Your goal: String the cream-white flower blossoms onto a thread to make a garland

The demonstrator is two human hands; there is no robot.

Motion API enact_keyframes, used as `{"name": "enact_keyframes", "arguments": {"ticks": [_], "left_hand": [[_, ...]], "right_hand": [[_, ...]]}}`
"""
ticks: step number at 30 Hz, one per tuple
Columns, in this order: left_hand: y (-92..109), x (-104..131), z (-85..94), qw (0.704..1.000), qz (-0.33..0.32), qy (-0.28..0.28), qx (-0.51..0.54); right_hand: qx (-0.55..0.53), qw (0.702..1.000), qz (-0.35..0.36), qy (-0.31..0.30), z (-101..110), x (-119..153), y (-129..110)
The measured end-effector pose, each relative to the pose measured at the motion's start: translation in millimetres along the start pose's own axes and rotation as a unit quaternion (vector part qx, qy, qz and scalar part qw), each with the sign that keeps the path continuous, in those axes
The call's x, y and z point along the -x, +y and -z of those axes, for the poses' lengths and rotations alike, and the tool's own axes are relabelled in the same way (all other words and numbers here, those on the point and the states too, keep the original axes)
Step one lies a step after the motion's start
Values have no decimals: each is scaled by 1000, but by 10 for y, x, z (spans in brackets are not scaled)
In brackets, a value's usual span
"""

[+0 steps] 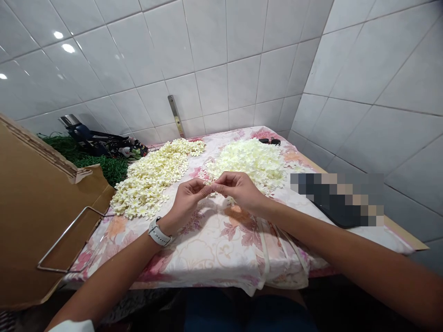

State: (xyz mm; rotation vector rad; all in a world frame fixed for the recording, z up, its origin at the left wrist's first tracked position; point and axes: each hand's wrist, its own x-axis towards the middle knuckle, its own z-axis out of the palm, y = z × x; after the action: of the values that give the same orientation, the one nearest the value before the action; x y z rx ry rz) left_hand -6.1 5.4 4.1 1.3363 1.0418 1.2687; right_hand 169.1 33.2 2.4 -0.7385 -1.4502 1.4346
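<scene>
— Where are your hands?
— My left hand (188, 196) and my right hand (238, 190) meet above the surface (412, 239), near its middle, each with thumb and forefinger drawn into a pinch.

— What do they grasp?
— A small pale flower (207, 183), caught at the joined fingertips of both hands. My fingers cover most of it, leaving its full shape hidden.

— And the flowers around you?
— A loose heap of cream flowers (148, 184) spreads beyond my left hand, stretching back toward the tiled wall (207, 46). A whiter heap (251, 159) lies just behind my right hand, a few blossoms scattered along its edges.

— What else is on the surface?
— A floral cloth (214, 251) covers it, pale straps (265, 260) crossing its front edge near my right forearm. Two small black objects (270, 141) sit at the far side of the whiter heap. To the right rests a dark flat object (341, 222), partly masked by pixel blocks.

— And on your left?
— A cardboard box (38, 203) stands close by, a bent wire frame (62, 237) against it. Green strands (104, 169) lie behind the cream flowers. A white-strapped watch (159, 233) circles my left wrist.
</scene>
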Motion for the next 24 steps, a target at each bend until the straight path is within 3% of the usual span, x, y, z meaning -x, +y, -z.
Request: {"name": "enact_keyframes", "arguments": {"ticks": [6, 17, 24], "left_hand": [[21, -26, 28, 1000, 7, 5, 25], [76, 1, 6, 998, 36, -37, 47], [84, -7, -19, 1000, 3, 8, -13]], "right_hand": [[-6, 1000, -2, -15, -17, 12, -4], [1, 1000, 4, -2, 4, 7, -27], [24, 999, 21, 10, 20, -9, 10]]}}
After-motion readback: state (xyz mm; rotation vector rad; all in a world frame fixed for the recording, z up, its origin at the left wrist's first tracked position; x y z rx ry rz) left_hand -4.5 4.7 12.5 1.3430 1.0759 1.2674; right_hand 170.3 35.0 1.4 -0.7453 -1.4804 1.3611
